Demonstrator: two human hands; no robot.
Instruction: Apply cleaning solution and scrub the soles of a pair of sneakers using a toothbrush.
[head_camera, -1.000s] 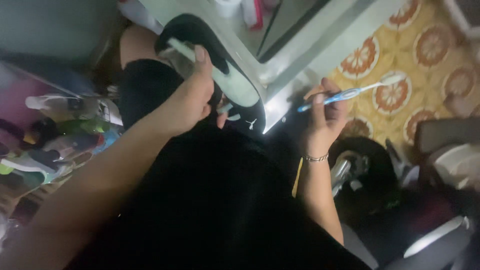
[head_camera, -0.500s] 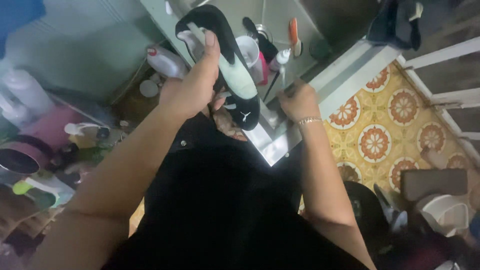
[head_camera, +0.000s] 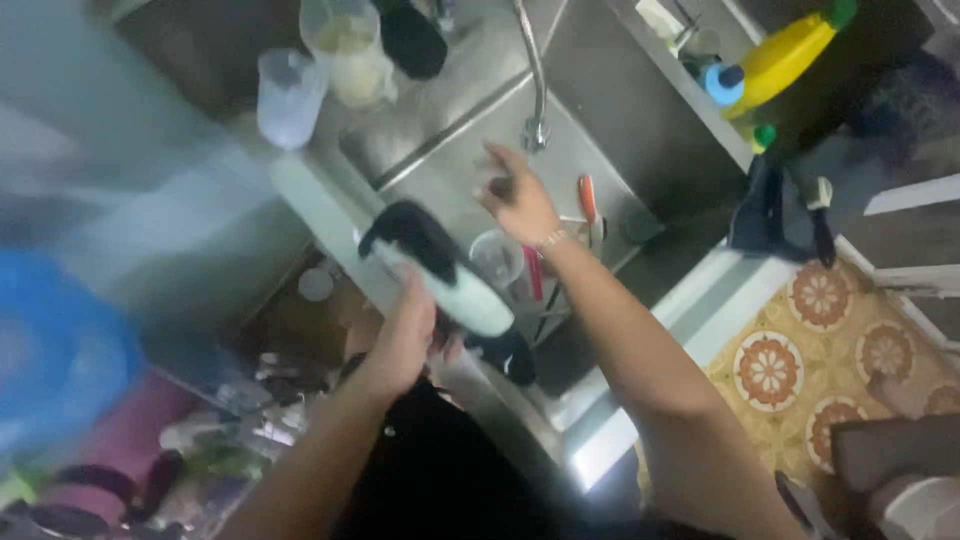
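Observation:
My left hand (head_camera: 403, 338) grips a black shoe with a pale sole (head_camera: 445, 278), holding it sole-up over the near edge of a steel sink (head_camera: 610, 140). My right hand (head_camera: 515, 195) reaches out over the basin, just below the base of the curved tap (head_camera: 535, 85). Its fingers look spread and nothing shows in them, though the view is blurred. An orange-handled brush (head_camera: 587, 199) lies in the sink just right of that hand. A clear plastic cup (head_camera: 497, 258) stands beside the shoe.
Two clear jugs (head_camera: 290, 95) stand on the counter at the back left. A yellow bottle (head_camera: 790, 50) lies at the far right, with a black cloth (head_camera: 780, 205) hanging below it. Orange patterned floor tiles (head_camera: 800, 345) are at right, a blurred blue shape (head_camera: 60, 350) at left.
The view has swung up over the sink. My right hand, which held a toothbrush a second ago, went to the basin and now reaches toward the tap without it. The shoe stays in my left hand.

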